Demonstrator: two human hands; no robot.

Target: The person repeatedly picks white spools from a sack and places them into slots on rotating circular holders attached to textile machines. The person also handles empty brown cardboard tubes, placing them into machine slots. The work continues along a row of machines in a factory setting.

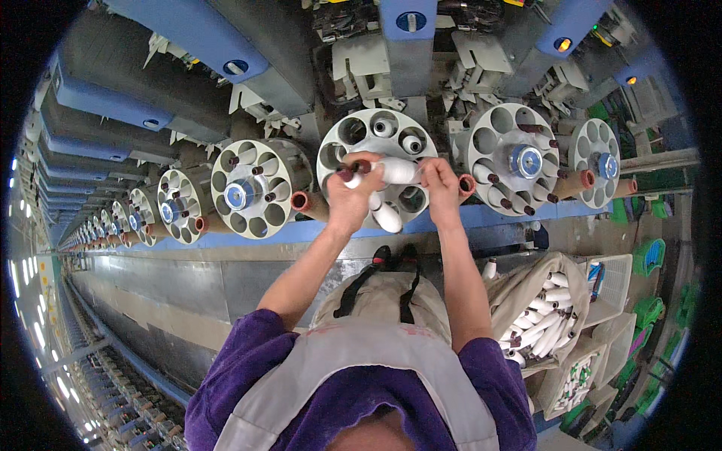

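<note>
In front of me is a round white magazine (328, 159) with a ring of round pockets. My left hand (350, 201) is closed around a white yarn bobbin (398, 171) that lies crosswise over the magazine's face. A second white bobbin (388, 219) slants down below that hand and seems to be in its grip too; dark brown tube tips show beside the thumb. My right hand (442, 185) has its fingers pressed together at the right end of the upper bobbin. What they pinch is too small to make out. Two bobbins (383, 126) stand in the upper pockets.
Similar magazines stand to the left (254, 189) and right (514, 159), some holding bobbins with brown tips. Reddish-brown tubes (301, 201) stick out between them. Blue machine housings (410, 21) hang above. At my right are a cloth sack (502, 299) full of white bobbins and pale crates (613, 286).
</note>
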